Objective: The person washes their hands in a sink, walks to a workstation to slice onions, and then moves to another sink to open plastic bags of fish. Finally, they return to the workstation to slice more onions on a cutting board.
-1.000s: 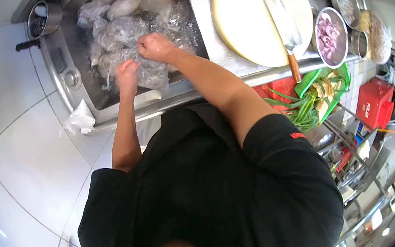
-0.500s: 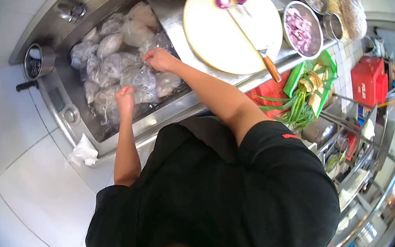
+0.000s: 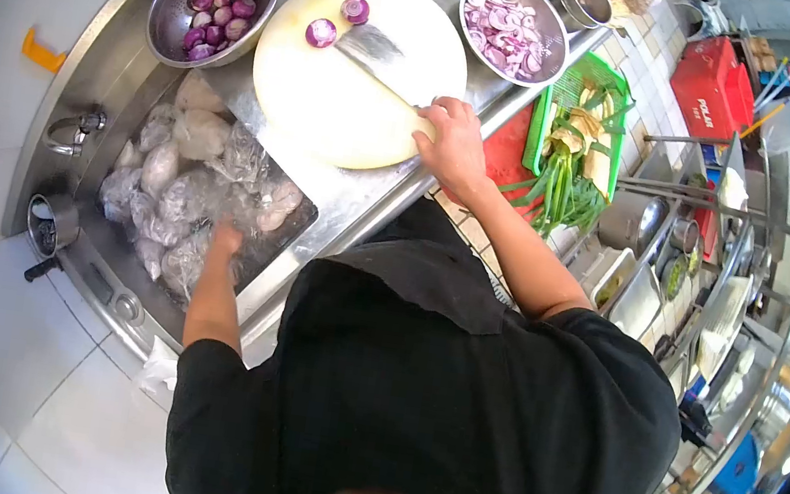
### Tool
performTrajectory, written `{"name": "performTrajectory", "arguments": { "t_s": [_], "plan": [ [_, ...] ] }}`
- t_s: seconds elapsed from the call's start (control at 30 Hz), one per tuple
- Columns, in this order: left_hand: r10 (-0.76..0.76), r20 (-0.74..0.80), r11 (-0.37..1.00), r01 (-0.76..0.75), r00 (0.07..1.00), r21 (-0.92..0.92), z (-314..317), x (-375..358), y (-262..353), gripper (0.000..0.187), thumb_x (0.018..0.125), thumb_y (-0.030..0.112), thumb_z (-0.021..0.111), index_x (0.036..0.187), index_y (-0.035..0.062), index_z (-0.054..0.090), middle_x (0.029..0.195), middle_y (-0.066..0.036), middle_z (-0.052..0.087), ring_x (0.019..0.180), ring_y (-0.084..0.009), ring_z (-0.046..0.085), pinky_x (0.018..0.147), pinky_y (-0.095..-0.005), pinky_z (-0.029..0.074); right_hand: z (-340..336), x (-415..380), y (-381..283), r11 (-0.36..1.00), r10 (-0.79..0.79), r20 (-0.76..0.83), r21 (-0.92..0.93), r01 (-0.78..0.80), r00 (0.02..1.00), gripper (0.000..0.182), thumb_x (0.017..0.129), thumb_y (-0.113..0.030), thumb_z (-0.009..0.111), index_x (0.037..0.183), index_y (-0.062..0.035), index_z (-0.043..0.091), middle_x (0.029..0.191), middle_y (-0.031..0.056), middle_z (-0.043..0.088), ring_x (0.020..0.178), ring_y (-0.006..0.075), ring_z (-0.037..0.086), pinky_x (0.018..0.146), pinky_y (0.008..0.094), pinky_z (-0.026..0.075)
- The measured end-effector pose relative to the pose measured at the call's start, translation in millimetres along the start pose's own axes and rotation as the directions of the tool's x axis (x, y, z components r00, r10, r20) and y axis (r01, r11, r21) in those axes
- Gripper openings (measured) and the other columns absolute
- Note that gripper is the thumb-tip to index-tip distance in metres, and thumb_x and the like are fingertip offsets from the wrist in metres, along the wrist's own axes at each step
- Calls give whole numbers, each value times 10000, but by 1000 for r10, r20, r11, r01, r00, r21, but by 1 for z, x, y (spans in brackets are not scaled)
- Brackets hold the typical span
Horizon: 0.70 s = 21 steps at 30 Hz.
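Note:
My right hand (image 3: 454,146) is closed round the handle of the knife (image 3: 371,60), whose blade lies over the round white cutting board (image 3: 303,113). Two purple onions, one (image 3: 321,32) at the left and one (image 3: 355,10) above it, rest beside the blade. Over the sink, my left hand (image 3: 227,238) is at the bagged items (image 3: 188,196); its fingers are blurred, and what they touch cannot be made out. A metal colander (image 3: 166,25) of whole onions stands left of the board, and a bowl of sliced onions (image 3: 501,35) stands to its right.
A green basket (image 3: 536,130) with leeks sits past the counter edge, near a red crate (image 3: 708,89). A faucet (image 3: 76,133) and a metal cup (image 3: 63,219) are at the sink's left. Metal racks (image 3: 713,282) stand on the right.
My right hand has left the bags in the sink and taken hold of the knife handle. My left hand has stayed over the bags. The view has shifted, showing more of the counter.

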<state>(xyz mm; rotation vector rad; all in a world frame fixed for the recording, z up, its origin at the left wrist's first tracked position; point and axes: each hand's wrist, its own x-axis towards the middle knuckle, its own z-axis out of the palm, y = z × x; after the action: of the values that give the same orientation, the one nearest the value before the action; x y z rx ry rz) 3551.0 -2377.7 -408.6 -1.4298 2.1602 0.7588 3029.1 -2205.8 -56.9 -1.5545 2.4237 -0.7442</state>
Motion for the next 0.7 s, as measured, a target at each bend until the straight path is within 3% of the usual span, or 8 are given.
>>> {"name": "performTrajectory", "arguments": {
  "t_s": [0.1, 0.17, 0.23, 0.33, 0.43, 0.5, 0.6, 0.7],
  "plan": [
    [121, 580, 747, -459, 805, 481, -77, 17, 19, 526, 976, 379, 587, 1422, 101, 589, 1336, -281, 631, 1198, -443, 626, 1078, -530, 463, -8, 4, 35, 997, 63, 185, 23, -69, 981, 262, 829, -100, 690, 1083, -54, 646, 1162, 199, 595, 1116, 399, 564, 953, 509, 495],
    [59, 121, 994, -70, 991, 87, -129, -12, 42, 519, 1006, 439, 515, 1210, 1, 704, 1129, -284, 715, 1147, -396, 664, 1048, -507, 484, -7, 10, 49, 997, -11, 250, 77, -8, 968, 293, 834, -90, 669, 1118, -54, 603, 1159, 222, 576, 1112, 403, 560, 956, 511, 497],
    [-553, 86, 506, 416, 829, -756, -173, -33, 99, 621, 970, 519, 513, 1180, -35, 699, 1112, -282, 715, 1122, -417, 666, 1005, -522, 494, -12, 22, 52, 993, 15, 314, 108, -52, 949, 294, 832, -64, 631, 1117, -51, 560, 1128, 229, 590, 1086, 421, 600, 927, 528, 510],
    [-120, -239, 863, 220, 963, 454, -160, -43, 98, 605, 936, 500, 546, 1194, -26, 697, 1102, -262, 724, 1081, -422, 679, 954, -543, 503, -45, 36, 52, 984, 82, 410, 113, -140, 909, 332, 832, -74, 622, 1156, -38, 561, 1094, 243, 641, 1038, 443, 653, 908, 546, 515],
    [-445, -24, 886, 437, 895, -154, -214, -39, 138, 563, 920, 426, 556, 1268, -1, 670, 1233, -240, 693, 1180, -412, 639, 979, -560, 491, -91, 36, 73, 926, 64, 515, 288, -243, 855, 414, 853, -123, 633, 1249, -30, 554, 1120, 276, 670, 1066, 437, 654, 927, 514, 514],
    [-477, -271, 869, 494, 836, -6, -250, -66, 226, 482, 901, 343, 600, 1266, 40, 686, 1311, -225, 660, 1212, -420, 614, 989, -563, 484, -101, 29, 102, 879, 57, 572, 359, -313, 818, 444, 880, -159, 637, 1294, -16, 568, 1038, 273, 697, 995, 390, 688, 880, 470, 528],
    [-92, -658, 988, 151, 748, 34, -287, -67, 313, 453, 857, 273, 698, 1284, 120, 693, 1291, -220, 659, 1231, -412, 592, 1009, -526, 479, -105, 11, 129, 808, 102, 628, 400, -433, 771, 442, 899, -110, 587, 1325, 8, 567, 694, 119, 648, 569, 181, 629, 566, 363, 504],
    [247, -735, 912, -408, 631, -45, -316, -9, 394, 490, 845, 220, 757, 1300, 67, 659, 1299, -197, 653, 1239, -378, 577, 1054, -449, 464, -119, 10, 117, 768, 191, 698, 332, -548, 690, 397, 889, -144, 560, 1239, 43, 588, 771, 234, 677, 652, 320, 689, 684, 454, 551]
  ]
}}
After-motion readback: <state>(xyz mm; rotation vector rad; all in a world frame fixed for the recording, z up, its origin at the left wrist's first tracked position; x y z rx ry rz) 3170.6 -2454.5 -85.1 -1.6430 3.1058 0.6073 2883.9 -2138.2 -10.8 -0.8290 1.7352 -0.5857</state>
